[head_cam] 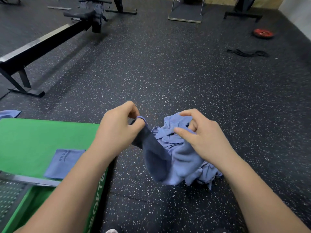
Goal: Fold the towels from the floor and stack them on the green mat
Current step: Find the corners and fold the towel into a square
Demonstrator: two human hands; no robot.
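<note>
Head view: the left hand (117, 130) pinches one corner of a lifted towel (151, 148) between thumb and curled fingers, drawing it up out of the crumpled heap (188, 158) of blue towels on the speckled floor (168, 73). The right hand (203, 140) is sunk into the top of that heap, index finger over a raised bunch of cloth, thumb in front and the other fingers curled in, so it looks closed on the fabric. Whether that bunch belongs to the lifted towel I cannot tell. To the left lies the green mat (30, 137), with one folded towel (64, 163) flat on it, well apart from the heap. Another blue cloth (9, 113) shows just past the mat's far edge. The main risk, I judge, is tangling: if the right hand holds a different towel, pulling would drag several up together, or the thin corner pinch could slip under the weight. A towel swung carelessly toward the mat could also knock the folded one askew
</note>
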